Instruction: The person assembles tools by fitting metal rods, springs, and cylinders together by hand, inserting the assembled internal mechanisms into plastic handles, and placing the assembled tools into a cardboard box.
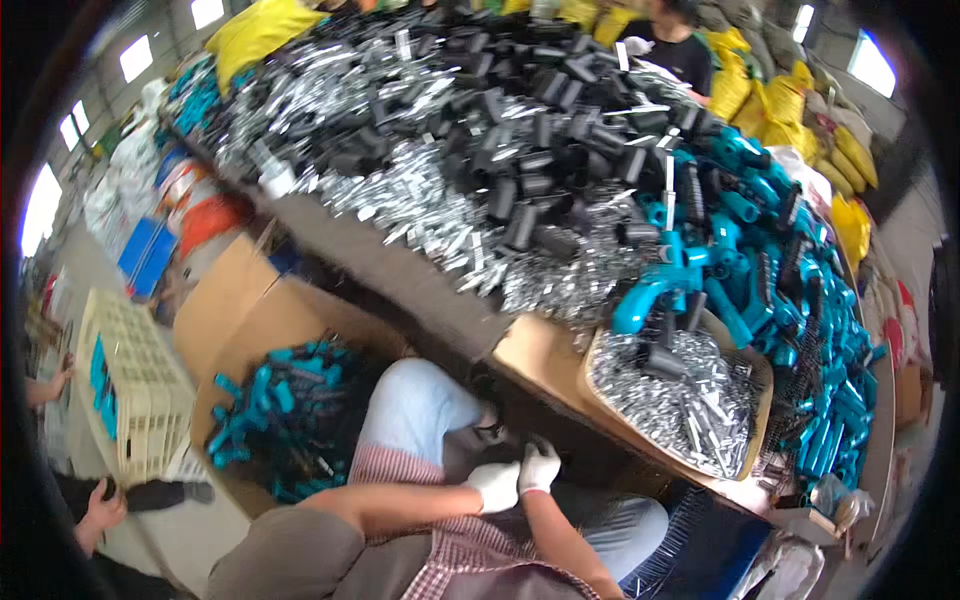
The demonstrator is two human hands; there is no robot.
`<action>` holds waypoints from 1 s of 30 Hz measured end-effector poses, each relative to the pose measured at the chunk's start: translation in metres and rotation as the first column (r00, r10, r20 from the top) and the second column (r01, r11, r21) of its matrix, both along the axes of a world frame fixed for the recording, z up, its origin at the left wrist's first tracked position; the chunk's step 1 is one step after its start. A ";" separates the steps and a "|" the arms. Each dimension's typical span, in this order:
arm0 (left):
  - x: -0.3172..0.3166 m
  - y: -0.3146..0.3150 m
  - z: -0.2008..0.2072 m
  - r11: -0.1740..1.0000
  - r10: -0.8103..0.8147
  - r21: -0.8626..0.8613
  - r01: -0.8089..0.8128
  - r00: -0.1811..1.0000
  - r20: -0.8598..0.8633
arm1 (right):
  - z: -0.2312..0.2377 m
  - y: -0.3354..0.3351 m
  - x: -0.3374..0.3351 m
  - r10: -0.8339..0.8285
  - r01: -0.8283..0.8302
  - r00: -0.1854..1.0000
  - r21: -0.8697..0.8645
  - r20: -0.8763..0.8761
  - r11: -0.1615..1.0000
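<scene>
Above my lap, my left hand [497,487] and my right hand [540,468] meet, both in white gloves. The fingers of each look curled and closed. Whatever lies between them is hidden or too small to make out. Ahead and to the right of them, a shallow tray [765,395] is filled with small shiny metal pieces [690,405], with a black cylindrical part [662,362] on top. To my left, an open cardboard box [225,300] holds teal and black plastic parts [285,395].
A large table ahead carries heaps of silvery strips [410,195], black tubular parts [530,170] and teal curved housings [830,340]. Its brown front edge [370,250] runs close to my knees. A cream crate [150,420] stands left. Another person [680,55] is across the table.
</scene>
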State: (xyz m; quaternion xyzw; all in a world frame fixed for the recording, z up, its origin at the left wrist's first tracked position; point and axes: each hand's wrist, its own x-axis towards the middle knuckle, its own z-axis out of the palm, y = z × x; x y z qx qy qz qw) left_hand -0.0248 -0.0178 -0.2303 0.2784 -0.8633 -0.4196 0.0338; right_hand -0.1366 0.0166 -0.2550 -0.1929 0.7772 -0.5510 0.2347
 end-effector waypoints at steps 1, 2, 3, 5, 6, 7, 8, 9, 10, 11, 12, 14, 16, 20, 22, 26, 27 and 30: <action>-0.005 -0.007 0.020 0.997 -0.055 0.053 0.050 0.995 0.088 | -0.005 0.000 -0.003 -0.053 0.055 0.998 0.099 -0.028 0.994; 0.003 -0.009 0.001 1.000 -0.015 0.016 0.015 1.000 -0.019 | 0.024 -0.008 0.008 -0.043 0.024 0.981 0.098 0.191 0.995; -0.010 -0.009 0.022 0.996 -0.090 0.029 0.088 0.995 0.052 | -0.009 0.011 -0.011 0.033 -0.027 0.988 0.042 -0.150 0.999; -0.014 -0.024 0.018 0.976 -0.200 0.136 0.169 0.945 0.259 | 0.014 0.007 -0.002 0.006 0.017 0.959 -0.079 0.283 0.997; -0.025 -0.027 0.043 0.964 -0.260 0.120 0.238 0.936 0.238 | -0.005 0.024 -0.031 0.035 0.026 0.957 -0.204 0.289 0.979; -0.034 -0.026 0.079 0.943 -0.332 0.102 0.317 0.918 0.219 | -0.028 0.045 -0.058 0.054 0.045 0.956 -0.326 0.288 0.944; 0.002 -0.043 0.105 0.963 -0.265 0.121 0.243 0.934 0.237 | 0.040 0.016 -0.018 -0.082 0.237 0.769 -0.163 0.634 0.958; 0.021 -0.051 0.146 0.959 -0.278 0.116 0.258 0.935 0.219 | 0.063 0.026 -0.015 -0.023 0.200 0.815 -0.244 0.578 0.949; 0.038 -0.061 0.171 0.962 -0.265 0.101 0.254 0.957 0.120 | 0.058 0.040 -0.025 0.020 0.189 0.816 -0.299 0.577 0.935; 0.059 -0.071 0.190 0.965 -0.249 0.089 0.246 0.968 0.025 | 0.046 0.057 -0.036 0.063 0.179 0.813 -0.351 0.580 0.919; 0.083 -0.080 0.207 0.991 -0.135 -0.005 0.135 0.983 -0.128 | 0.031 0.072 -0.045 0.063 0.173 0.809 -0.339 0.584 0.925; 0.122 -0.101 0.254 0.986 0.037 -0.145 -0.081 0.959 -0.282 | -0.002 0.100 -0.076 0.162 -0.020 0.897 -0.329 0.411 0.944; 0.169 -0.116 0.288 0.930 0.207 -0.227 -0.290 0.921 -0.331 | -0.029 0.122 -0.095 0.282 -0.214 0.930 -0.277 0.235 0.937; 0.250 -0.125 0.331 0.772 0.489 -0.248 -0.585 0.796 -0.357 | -0.030 0.113 -0.065 0.216 -0.174 0.951 -0.196 0.221 0.965; 0.277 -0.138 0.329 0.697 0.524 -0.307 -0.648 0.753 -0.398 | -0.023 0.108 -0.052 0.190 -0.184 0.933 -0.048 0.304 0.982; 0.342 -0.199 0.263 0.484 0.675 -0.554 -0.677 0.692 -0.255 | 0.011 0.091 -0.028 0.056 -0.038 0.861 -0.046 0.505 0.998; 0.353 -0.208 0.246 0.372 0.754 -0.721 -0.584 0.643 -0.132 | 0.019 0.094 -0.023 0.051 -0.032 0.861 -0.047 0.506 0.998; 0.356 -0.220 0.205 0.445 0.878 -0.742 -0.501 0.406 0.253 | 0.032 0.093 -0.022 0.056 -0.047 0.927 -0.033 0.372 0.998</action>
